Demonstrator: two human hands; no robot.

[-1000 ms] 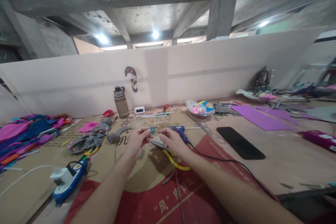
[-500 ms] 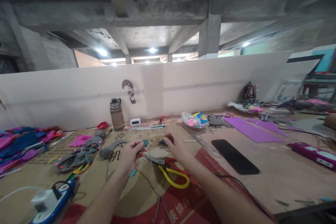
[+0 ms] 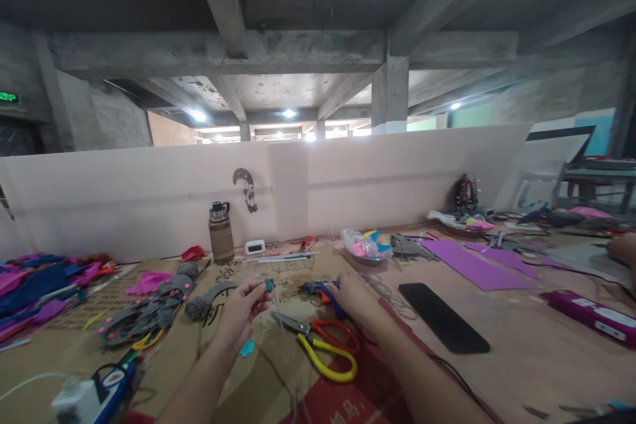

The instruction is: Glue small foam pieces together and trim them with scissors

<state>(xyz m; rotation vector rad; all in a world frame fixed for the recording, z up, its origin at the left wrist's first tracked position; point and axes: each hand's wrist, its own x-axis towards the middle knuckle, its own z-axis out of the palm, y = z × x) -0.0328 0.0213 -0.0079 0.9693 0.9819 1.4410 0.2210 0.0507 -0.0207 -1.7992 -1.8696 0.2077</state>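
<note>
scissors (image 3: 304,328): lying on cardboard (image 3: 243,392)
left hand (image 3: 243,310): fingertips together on small teal piece (image 3: 269,285), near scissors
right hand (image 3: 352,301): at blue glue gun (image 3: 339,306), cannot tell whether fingers clamped

The small teal piece (image 3: 269,285) is pinched at the fingertips of the left hand (image 3: 248,305), raised a little beyond the blade tips of the scissors (image 3: 328,368) and slightly left of them; its exact shape is too small to make out; a thin greyish cord (image 3: 297,397) trails down left of the scissors, though whether it joins the piece cannot be told; the blue glue gun (image 3: 340,308), with an orange part under its body, sits just beyond the scissors' red handle, nose pointing left, the right hand (image 3: 355,298) at its rear.
</note>
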